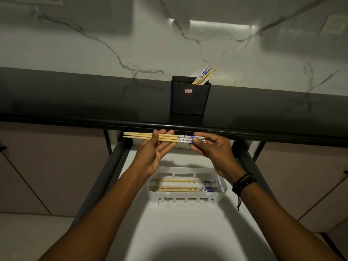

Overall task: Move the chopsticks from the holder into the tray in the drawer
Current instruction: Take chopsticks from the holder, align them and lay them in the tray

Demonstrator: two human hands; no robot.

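The bundle of chopsticks [183, 138] is lying level in the air, just under the front edge of the counter [75, 98] and above the back of the open drawer [169, 223], plain tips pointing left and blue-patterned ends pointing right; the left hand [153, 153] is holding the bare wooden part, thumb lying over the top and fingers stretching nearly straight underneath; the right hand [214, 147] is pinching the patterned ends between thumb and curled fingers, and is wearing dark wristbands [243, 182]. Below the hands, a white slotted tray [188, 196] is sitting on the drawer's pale floor; the tray chopsticks [178, 189] are lying flat inside it, turned the same way as the bundle. Up on the counter, a dark square holder [190, 98] is standing near the front edge; the holder chopsticks [205, 76] are leaning out of its right back corner. A marble-look wall [94, 44] is rising behind, with a socket [333, 25] at far right.
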